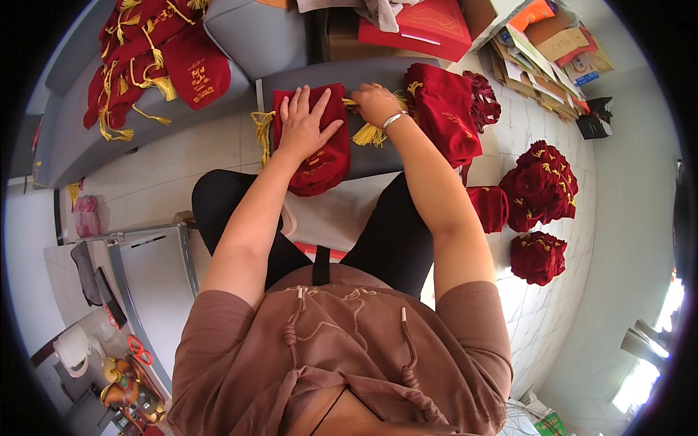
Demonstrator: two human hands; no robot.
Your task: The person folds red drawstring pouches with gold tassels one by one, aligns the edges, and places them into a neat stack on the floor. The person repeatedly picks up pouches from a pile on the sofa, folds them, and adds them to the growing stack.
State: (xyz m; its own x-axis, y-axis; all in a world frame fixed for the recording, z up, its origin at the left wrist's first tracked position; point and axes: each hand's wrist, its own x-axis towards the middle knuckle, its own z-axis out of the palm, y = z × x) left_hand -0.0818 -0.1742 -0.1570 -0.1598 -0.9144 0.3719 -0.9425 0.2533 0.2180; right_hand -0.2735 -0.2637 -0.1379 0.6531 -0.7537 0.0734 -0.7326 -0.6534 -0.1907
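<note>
A red velvet drawstring pouch lies on the grey upholstered bench, its rounded end hanging over the near edge. My left hand rests flat on it, fingers spread. On its right side my right hand has its fingers closed around the yellow cord. A yellow tassel hangs below that hand, and more yellow fringe shows behind it. Another yellow cord dangles from the pouch's left side. Right of my right hand sits a pile of red pouches bearing gold writing.
Loose red pouches with yellow tassels cover part of a grey sofa at upper left. Bundled red pouches stand on the tiled floor to the right. Flattened cardboard leans at upper right. A red box sits beyond the bench.
</note>
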